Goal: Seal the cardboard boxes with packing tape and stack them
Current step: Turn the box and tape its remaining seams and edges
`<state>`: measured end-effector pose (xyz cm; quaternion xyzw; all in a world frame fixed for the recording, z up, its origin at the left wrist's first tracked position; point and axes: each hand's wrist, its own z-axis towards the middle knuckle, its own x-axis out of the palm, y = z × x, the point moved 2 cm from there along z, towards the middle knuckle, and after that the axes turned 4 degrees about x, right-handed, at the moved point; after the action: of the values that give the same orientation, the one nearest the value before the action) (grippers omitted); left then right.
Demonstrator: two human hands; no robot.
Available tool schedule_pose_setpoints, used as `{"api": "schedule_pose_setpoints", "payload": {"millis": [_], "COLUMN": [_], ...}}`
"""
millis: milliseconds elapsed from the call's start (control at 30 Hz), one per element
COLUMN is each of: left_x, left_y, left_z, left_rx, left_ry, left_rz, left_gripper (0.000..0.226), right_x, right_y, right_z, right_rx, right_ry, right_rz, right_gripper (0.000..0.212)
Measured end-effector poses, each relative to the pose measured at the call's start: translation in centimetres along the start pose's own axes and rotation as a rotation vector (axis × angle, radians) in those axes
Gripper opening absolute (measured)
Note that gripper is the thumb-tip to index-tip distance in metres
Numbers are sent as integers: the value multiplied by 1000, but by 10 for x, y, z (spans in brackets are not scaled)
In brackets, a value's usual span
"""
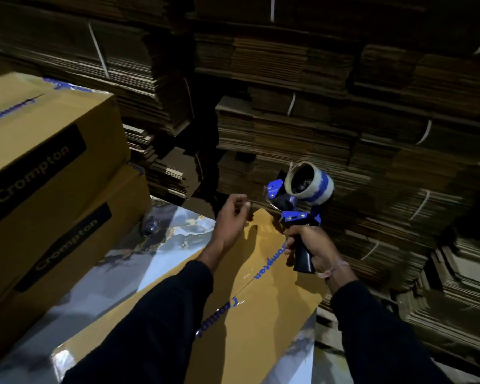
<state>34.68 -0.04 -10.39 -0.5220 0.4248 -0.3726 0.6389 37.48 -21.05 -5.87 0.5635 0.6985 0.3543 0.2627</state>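
Observation:
A yellow cardboard box (pixel 261 309) lies on a glossy marbled table (pixel 161 253), with clear printed tape running along its top seam. My right hand (pixel 311 248) grips the black handle of a blue tape dispenser (pixel 302 200), lifted just past the box's far end, its roll of clear tape facing me. My left hand (pixel 233 217) hovers over the box's far corner with fingers loosely curled, holding nothing that I can see. On the left, two sealed yellow boxes (pixel 47 173) sit stacked one on the other.
Tall piles of flattened, strapped cardboard (pixel 316 126) wall in the back and right side. A small dark object (pixel 150 225) lies on the table beside the stacked boxes. The table's right edge (pixel 313 342) drops off next to the box.

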Motion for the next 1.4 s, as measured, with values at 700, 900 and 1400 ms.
{"api": "schedule_pose_setpoints", "payload": {"millis": [700, 900, 1400], "left_x": [30, 12, 29], "left_y": [-26, 3, 18], "left_z": [13, 35, 56], "left_rx": [-342, -223, -209], "left_ry": [31, -46, -55], "left_rz": [-529, -256, -247], "left_gripper": [26, 9, 19], "right_x": [24, 0, -9], "right_y": [-13, 4, 17], "right_z": [6, 14, 30], "right_rx": [-23, -104, -112], "right_ry": [23, -111, -134], "right_rz": [74, -172, -463], "right_gripper": [3, 6, 7]}}
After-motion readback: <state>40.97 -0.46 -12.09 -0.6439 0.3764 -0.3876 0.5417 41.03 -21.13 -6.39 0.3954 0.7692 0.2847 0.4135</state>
